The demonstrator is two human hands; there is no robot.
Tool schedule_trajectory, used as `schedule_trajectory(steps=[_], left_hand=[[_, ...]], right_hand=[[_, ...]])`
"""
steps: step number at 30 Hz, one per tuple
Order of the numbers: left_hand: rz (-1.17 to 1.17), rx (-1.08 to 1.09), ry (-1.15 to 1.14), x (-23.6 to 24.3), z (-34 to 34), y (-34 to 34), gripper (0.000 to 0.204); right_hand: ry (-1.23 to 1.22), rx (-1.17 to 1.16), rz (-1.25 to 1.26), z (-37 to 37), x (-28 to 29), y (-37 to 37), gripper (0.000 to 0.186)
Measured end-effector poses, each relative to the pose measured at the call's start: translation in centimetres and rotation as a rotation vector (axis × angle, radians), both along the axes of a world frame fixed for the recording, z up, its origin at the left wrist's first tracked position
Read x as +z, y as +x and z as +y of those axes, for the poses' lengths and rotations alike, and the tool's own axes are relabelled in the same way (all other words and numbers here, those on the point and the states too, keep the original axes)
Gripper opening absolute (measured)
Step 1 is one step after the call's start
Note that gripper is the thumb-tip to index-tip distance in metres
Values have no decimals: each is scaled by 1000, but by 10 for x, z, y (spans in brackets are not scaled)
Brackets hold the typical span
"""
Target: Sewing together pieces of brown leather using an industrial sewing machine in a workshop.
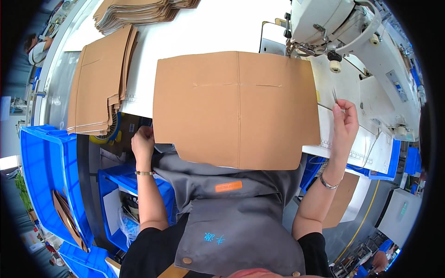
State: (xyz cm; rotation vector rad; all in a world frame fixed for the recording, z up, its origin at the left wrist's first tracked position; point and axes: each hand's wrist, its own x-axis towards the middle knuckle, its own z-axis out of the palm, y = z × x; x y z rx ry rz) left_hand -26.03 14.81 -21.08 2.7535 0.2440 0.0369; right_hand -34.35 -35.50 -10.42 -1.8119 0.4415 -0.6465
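A large brown leather-like panel (273, 120) with a stitched seam down its middle and two short slits lies in front of me, its far right edge by the needle area of a white sewing machine (317, 28). To the panel's right, my right hand (345, 123) is closed on thin metal tweezers (334, 96), their tips pointing away from me. My left hand (143, 142) is closed beside the panel's left edge, its fingertips close to that edge. What those fingers hold, if anything, is hidden.
Brown panels are stacked (99, 83) at the left of the white table (194, 32), with another pile (139, 14) farther back. Blue bins (51, 171) stand at the left, one holding brown pieces. A person (39, 50) is at the far left.
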Motion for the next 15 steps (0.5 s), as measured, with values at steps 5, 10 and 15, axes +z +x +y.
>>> schedule_trajectory(steps=[5, 10, 15], left_hand=[[-23, 24, -34, -4, 1, -3, 14], [3, 17, -28, -1, 0, -4, 14], [0, -5, -43, 0, -1, -4, 14]], right_hand=[[22, 0, -35, 0, 0, 0, 20], [24, 42, -11, -1, -1, -1, 20], [-2, 43, -13, -1, -1, 1, 20]])
